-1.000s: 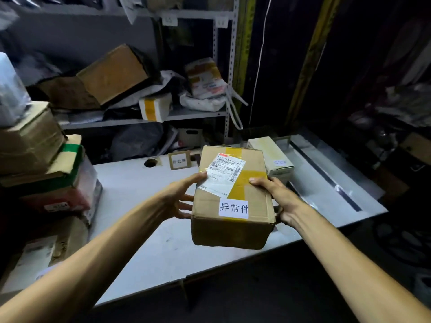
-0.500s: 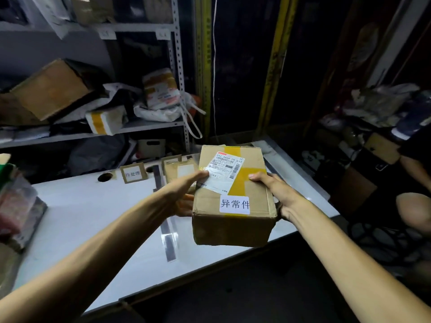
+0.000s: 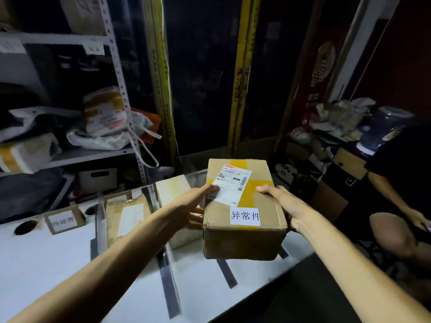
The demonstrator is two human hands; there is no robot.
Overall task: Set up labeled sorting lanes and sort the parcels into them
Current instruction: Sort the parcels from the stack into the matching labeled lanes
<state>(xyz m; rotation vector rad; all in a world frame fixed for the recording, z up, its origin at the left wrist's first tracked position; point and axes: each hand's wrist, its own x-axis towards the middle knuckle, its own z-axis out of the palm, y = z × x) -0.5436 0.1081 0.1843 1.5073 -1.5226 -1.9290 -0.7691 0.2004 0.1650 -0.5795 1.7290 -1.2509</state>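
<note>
I see my left hand (image 3: pixel 193 206) and right hand (image 3: pixel 282 203) gripping a cardboard box (image 3: pixel 242 238) from either side, thumbs on top, fingers curled round its sides. It sits over the right end of the white table (image 3: pixel 58 264), just beside a pale box (image 3: pixel 172 190).

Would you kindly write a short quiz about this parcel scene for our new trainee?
1. True or false: the cardboard box rests flat on the white table.
2. The left hand and right hand hold the box by: A) its sides, thumbs on top; B) a string; C) its underside only.
3. What colour is the tape crossing the box's top?
Key: 1 false, it is held above the table; 2 A; 3 yellow.
</note>
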